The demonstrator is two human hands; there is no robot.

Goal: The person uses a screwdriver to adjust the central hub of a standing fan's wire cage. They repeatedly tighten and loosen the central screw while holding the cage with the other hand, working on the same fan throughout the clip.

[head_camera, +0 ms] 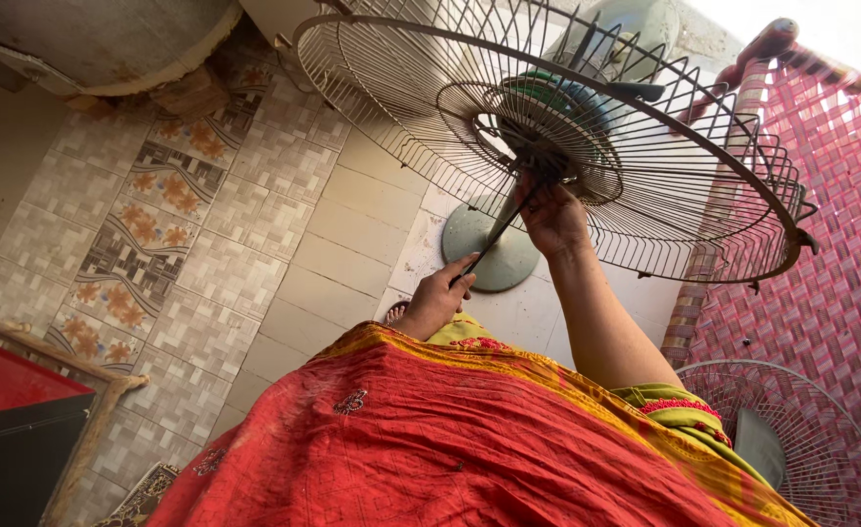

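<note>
Right hand [553, 217] at fan guard [645, 195] hub; left hand [437, 301] gripping tool [494, 239].

So the round wire fan guard [587, 146] sits top centre, with the fan's round base plate [494, 254] on the tiled floor [255, 244] underneath it. The right hand [553, 215] is up at the guard's hub; the left hand [435, 303] is lower and to its left, holding a thin dark rod [494, 239] running up to the hub. A woven cot [831, 244] stands on the right, a second wire guard [792, 439] lying in front of it at bottom right.
</note>
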